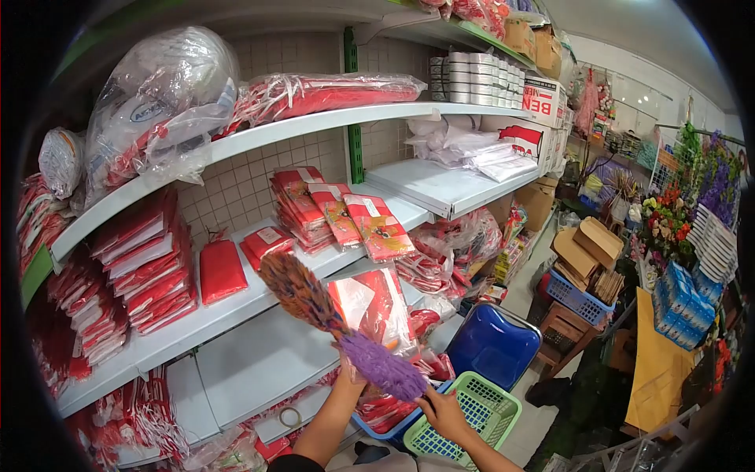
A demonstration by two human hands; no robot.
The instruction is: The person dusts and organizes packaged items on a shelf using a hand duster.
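A feather duster (303, 295) with brown feathers and a purple fluffy part slants across the lower middle, in front of the shelf. My right hand (442, 411) is closed on its lower right end, beside the purple part. My left hand (351, 368) is behind the purple part; its fingers are mostly hidden, by a clear-wrapped red and white packet (381, 307). To the upper left of the duster, red packets (222, 270) lie on the middle shelf (259, 297), and patterned red packets (376, 226) are stacked farther right.
A green basket (503, 405) and a blue chair (494, 342) stand at the lower right. Bagged goods (161, 94) and white rolls (480, 77) fill the upper shelf. Artificial flowers (668, 216) and a blue crate (578, 297) are across the aisle.
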